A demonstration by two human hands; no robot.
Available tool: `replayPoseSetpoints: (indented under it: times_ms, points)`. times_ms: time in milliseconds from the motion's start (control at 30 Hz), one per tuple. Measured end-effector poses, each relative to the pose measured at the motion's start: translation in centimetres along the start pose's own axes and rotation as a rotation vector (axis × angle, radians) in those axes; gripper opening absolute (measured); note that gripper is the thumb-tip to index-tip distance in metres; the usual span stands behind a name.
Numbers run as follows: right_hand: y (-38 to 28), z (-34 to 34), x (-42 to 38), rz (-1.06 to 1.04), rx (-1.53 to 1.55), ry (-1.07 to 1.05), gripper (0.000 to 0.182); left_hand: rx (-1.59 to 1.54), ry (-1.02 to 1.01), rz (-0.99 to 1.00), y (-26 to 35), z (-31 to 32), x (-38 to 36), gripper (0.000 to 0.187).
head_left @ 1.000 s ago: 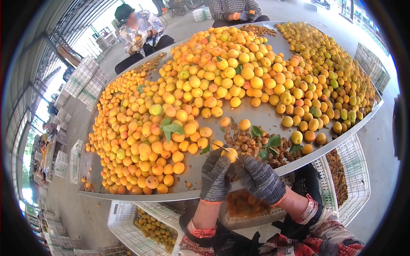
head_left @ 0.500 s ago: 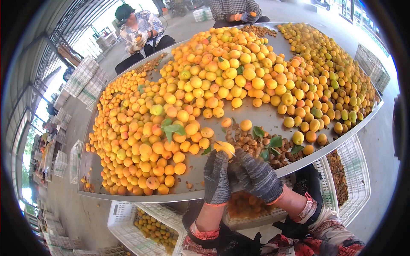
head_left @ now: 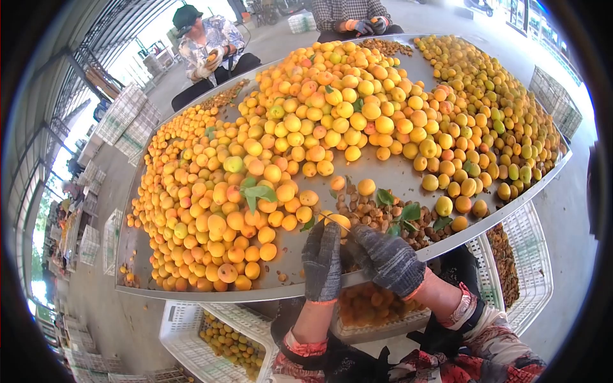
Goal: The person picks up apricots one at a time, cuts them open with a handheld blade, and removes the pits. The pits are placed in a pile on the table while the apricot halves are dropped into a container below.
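Note:
My left hand (head_left: 321, 263), in a grey knit glove, is closed around an orange-yellow apricot (head_left: 338, 219) at the near edge of the metal table. A thin blade (head_left: 329, 217) lies across the fruit. My right hand (head_left: 391, 262), gloved alike, is closed on the blade's other end, its handle hidden by the fingers. Just beyond both hands lies a heap of brown apricot pits (head_left: 372, 214) with some green leaves (head_left: 409, 212). To the left and ahead spreads a large pile of whole apricots (head_left: 255, 166).
The metal table (head_left: 383, 169) has a raised rim. Below it stand a white crate of apricots (head_left: 179, 329), a crate of orange fruit pieces (head_left: 373, 306) and a white crate with brown contents (head_left: 533, 268). Two people (head_left: 207, 48) (head_left: 351, 16) sit across the table, wearing gloves.
The blade has shifted over the apricot, and my right hand has turned slightly. The fruit sits a little lower in my left hand. Across the table, one person's hands have come together.

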State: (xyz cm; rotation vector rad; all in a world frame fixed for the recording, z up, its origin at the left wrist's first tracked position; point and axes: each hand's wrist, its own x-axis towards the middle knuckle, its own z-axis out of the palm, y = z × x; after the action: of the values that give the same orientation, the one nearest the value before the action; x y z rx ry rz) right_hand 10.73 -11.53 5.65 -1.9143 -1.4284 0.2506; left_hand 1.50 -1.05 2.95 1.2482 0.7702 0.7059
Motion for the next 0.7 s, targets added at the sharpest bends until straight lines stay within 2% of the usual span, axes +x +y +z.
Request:
replayPoseSetpoints:
  times_ms: [67, 133, 167, 233, 267, 333, 367, 433, 467, 500, 533, 567, 600, 667, 700]
  points:
    - [0.5, 0.9, 0.1, 0.054, -0.008, -0.036, 0.027, -0.191, -0.003, -0.046, 0.5, 0.6, -0.1, 0.025]
    - [2.3, 3.4, 0.0, -0.104, 0.475, 0.074, 0.028, -0.201, 0.006, -0.014, 0.4, 0.8, 0.0, 0.024]
    - [2.6, 3.3, -0.1, -0.105, 0.474, 0.073, 0.028, -0.212, 0.011, 0.016, 0.3, 0.9, 0.0, 0.023]
    - [2.5, 2.2, -0.2, -0.449, 0.131, 0.154, 0.028, -0.18, 0.015, 0.061, 0.0, 0.9, 0.0, 0.022]
    - [1.7, 1.9, -0.3, -0.449, 0.131, 0.154, 0.028, -0.148, 0.018, 0.106, -0.1, 0.9, 0.0, 0.022]
    - [0.2, 1.2, -0.1, 0.571, 1.449, -0.108, 0.026, -0.123, 0.013, 0.105, -0.3, 0.9, 0.1, 0.023]
    - [0.5, 1.2, -0.3, 0.568, 1.448, -0.107, 0.026, -0.096, 0.01, 0.104, -0.3, 0.8, 0.1, 0.023]
    - [1.7, 1.0, -0.8, -0.356, -0.059, 0.14, 0.027, -0.002, 0.027, 0.113, 0.1, 0.5, 0.2, 0.026]
    - [2.0, 0.7, -1.5, -0.357, -0.058, 0.138, 0.027, 0.092, 0.045, 0.113, 0.2, 0.3, 0.2, 0.028]
    - [2.0, 0.2, -2.4, -0.044, 0.452, 0.08, 0.029, 0.091, 0.05, 0.112, 0.5, -0.1, 0.3, 0.028]
    - [1.8, -0.4, -3.0, 0.283, 0.948, 0.009, 0.031, -0.037, 0.055, 0.022, 1.0, -0.6, 0.5, 0.031]
    - [1.5, -1.8, -2.7, 0.3, 0.905, 0.022, 0.034, -0.167, 0.058, -0.065, 1.3, -1.1, 0.6, 0.033]
    - [1.0, -3.2, -2.1, 0.301, 0.902, 0.018, 0.034, -0.171, 0.06, -0.066, 1.4, -1.2, 0.5, 0.033]
    - [0.0, -5.6, -0.7, 0.273, 0.727, -0.014, 0.04, -0.169, -0.102, -0.093, 1.5, -1.2, 0.3, 0.033]
    - [-1.2, -5.9, 0.5, 0.406, 0.603, -0.077, 0.05, -0.167, -0.112, -0.092, 1.4, -1.1, 0.2, 0.033]
